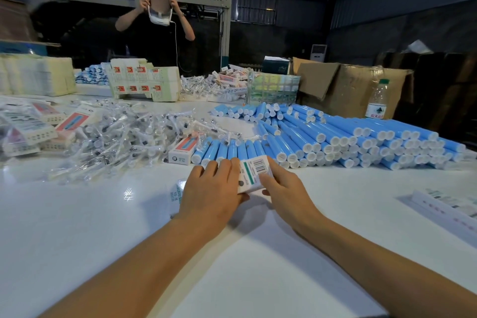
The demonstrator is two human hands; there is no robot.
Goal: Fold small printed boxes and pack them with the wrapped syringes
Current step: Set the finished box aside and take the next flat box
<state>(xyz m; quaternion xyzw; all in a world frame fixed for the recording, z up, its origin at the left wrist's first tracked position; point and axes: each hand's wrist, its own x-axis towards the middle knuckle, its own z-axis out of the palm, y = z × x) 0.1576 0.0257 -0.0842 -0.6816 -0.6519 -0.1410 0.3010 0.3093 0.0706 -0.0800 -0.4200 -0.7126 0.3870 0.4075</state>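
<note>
Your left hand (211, 188) and right hand (284, 187) pinch the small printed box (254, 174) between them, just above the tabletop (129, 227). Its long axis runs near to far. The wrapped syringes (116, 134) lie far-left, nearer your left grip.

The left hand (211, 188) covers most of a flat printed box (176, 192); only its left edge shows, the lettering too partial to read. The hands hide the lower part of the held box (254, 173), whose fine print beside the barcode is too small to tell. The tray (449, 208) at right is cut off by the edge, its labels blurred. The bottle (377, 100) label is unreadable. Both forearms run out of the bottom edge.
</note>
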